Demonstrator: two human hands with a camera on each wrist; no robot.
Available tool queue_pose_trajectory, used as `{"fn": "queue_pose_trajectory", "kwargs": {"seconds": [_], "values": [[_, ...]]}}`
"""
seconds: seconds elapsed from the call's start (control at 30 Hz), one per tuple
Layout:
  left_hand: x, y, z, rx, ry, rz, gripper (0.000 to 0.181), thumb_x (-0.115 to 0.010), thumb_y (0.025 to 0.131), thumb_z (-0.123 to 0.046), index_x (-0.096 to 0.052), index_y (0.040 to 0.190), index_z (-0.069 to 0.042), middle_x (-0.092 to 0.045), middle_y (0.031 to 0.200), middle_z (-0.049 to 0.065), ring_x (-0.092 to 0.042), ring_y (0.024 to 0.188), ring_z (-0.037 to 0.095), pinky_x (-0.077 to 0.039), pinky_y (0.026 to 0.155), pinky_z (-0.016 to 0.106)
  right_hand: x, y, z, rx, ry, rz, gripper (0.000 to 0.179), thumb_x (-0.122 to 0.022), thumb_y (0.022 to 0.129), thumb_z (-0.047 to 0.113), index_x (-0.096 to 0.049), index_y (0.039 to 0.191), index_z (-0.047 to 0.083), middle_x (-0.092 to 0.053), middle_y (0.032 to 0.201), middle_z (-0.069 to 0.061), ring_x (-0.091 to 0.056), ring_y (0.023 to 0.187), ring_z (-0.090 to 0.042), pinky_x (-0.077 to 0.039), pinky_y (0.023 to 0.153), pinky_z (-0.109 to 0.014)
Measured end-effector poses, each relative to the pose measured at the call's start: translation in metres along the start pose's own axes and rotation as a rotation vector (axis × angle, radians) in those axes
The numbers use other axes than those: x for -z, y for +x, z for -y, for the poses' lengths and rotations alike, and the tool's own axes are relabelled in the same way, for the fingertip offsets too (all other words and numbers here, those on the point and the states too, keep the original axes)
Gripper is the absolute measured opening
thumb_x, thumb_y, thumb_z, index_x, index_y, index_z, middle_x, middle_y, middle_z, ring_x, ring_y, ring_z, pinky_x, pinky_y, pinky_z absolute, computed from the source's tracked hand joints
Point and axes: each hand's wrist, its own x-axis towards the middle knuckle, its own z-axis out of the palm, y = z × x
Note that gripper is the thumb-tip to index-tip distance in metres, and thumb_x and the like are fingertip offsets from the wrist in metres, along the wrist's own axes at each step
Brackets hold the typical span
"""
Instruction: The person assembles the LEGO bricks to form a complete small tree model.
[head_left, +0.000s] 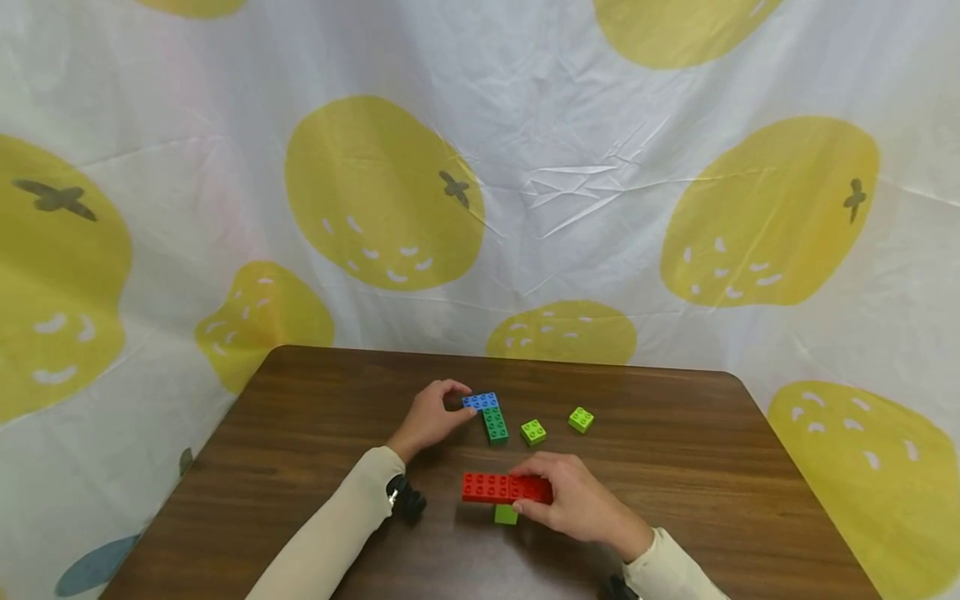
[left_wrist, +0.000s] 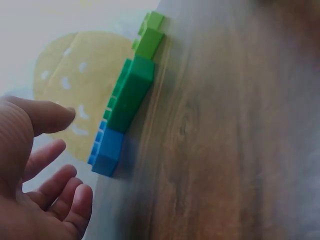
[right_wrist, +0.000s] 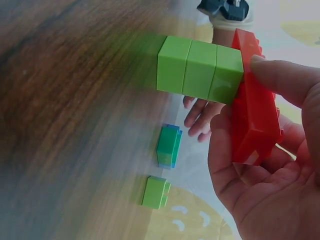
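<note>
My right hand (head_left: 577,500) grips a long red brick piece (head_left: 486,487) between thumb and fingers; a seam crosses it in the head view. Beneath the red piece is a stack of light green bricks (right_wrist: 200,70), three high in the right wrist view. It appears to stand on the table, and the head view hides most of it. My left hand (head_left: 431,417) hovers just left of a blue brick (head_left: 480,402), its fingers loosely bent and apart. A gap shows between them and the blue brick in the left wrist view. A dark green brick (head_left: 495,425) adjoins the blue one.
Two small light green bricks lie to the right of the dark green one: a nearer brick (head_left: 533,432) and a farther brick (head_left: 581,419). The brown wooden table (head_left: 337,392) ends at the back against a hanging cloth (head_left: 555,208) printed with yellow fruit.
</note>
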Motion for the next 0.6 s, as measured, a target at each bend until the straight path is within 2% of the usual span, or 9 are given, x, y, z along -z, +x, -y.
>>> {"fn": "queue_pose_trajectory", "kwargs": {"seconds": [0.23, 0.43, 0.6], "values": [[-0.008, 0.021, 0.015, -0.008, 0.098, 0.013, 0.047, -0.086, 0.090, -0.029, -0.069, 0.131, -0.013, -0.066, 0.132, 0.011, -0.062, 0.125, 0.031, -0.050, 0.108, 0.051, 0.000, -0.001, -0.001, -0.017, 0.023, 0.018, 0.031, -0.085, 0.091, 0.027, -0.076, 0.119, 0.017, -0.075, 0.106, 0.007, -0.061, 0.085, 0.000, -0.052, 0.074, -0.021], [-0.011, 0.030, 0.014, -0.035, 0.151, 0.065, 0.052, -0.086, 0.091, -0.026, -0.067, 0.136, -0.010, -0.068, 0.136, 0.012, -0.063, 0.127, 0.031, -0.050, 0.109, 0.051, 0.000, -0.001, -0.001, -0.007, 0.028, 0.013, 0.031, -0.085, 0.091, 0.027, -0.076, 0.119, 0.017, -0.076, 0.107, 0.007, -0.061, 0.085, -0.001, -0.052, 0.073, -0.021], [-0.015, 0.036, 0.014, -0.054, 0.200, 0.106, 0.047, -0.082, 0.094, -0.026, -0.069, 0.136, -0.012, -0.069, 0.139, 0.012, -0.062, 0.131, 0.032, -0.048, 0.112, 0.051, 0.000, 0.000, 0.000, -0.013, 0.029, 0.022, 0.031, -0.084, 0.091, 0.026, -0.076, 0.119, 0.017, -0.076, 0.107, 0.006, -0.061, 0.085, -0.001, -0.052, 0.073, -0.021]]}}
